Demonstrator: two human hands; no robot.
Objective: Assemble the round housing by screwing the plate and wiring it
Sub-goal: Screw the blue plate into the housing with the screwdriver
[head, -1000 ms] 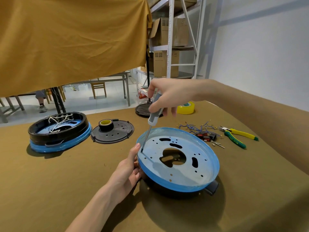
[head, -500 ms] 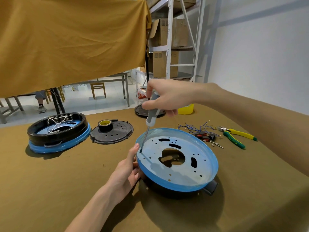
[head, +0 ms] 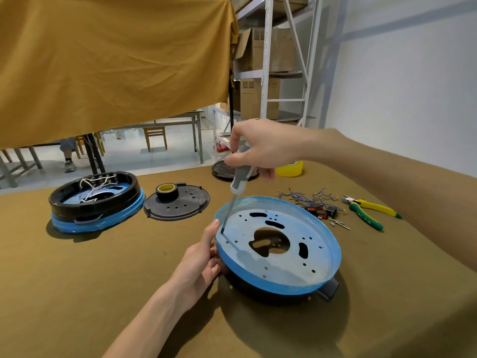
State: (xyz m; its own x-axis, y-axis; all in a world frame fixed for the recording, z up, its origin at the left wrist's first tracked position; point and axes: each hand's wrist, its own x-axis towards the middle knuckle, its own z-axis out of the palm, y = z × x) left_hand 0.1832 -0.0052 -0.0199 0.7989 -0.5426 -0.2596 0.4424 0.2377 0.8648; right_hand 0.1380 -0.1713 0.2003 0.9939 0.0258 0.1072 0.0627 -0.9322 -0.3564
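1. Blue-rimmed plate [head: 281,259] sits on the black housing [head: 333,289], just right of centre on the brown table [head: 77,293].
2. Right hand [head: 263,148] pinches the grey handle of the screwdriver [head: 238,182] between thumb and fingertips; the shaft slants down to a spot near the plate's left edge, where the tip meets the metal. No screw head is visible under the tip; it is too small to tell.
3. Left hand [head: 204,259] cups the rim on the left side, thumb raised against the edge just beside the tip, fingers curled under the housing.
4. Judged step: driving a screw at the plate's left edge. Wiring seems not yet begun, since the blue wires [head: 307,197] lie loose beyond the plate, near the pliers [head: 369,211].
5. Risks from here:
   - The slanted shaft could cam out of the screw and skid across the painted metal.
   - A slip to the left would hit the thumb, which sits very close.
   - Downward push near the edge could tip the plate or shift it off its holes if the left hand eases.
   - A tilted screw could cross-thread.
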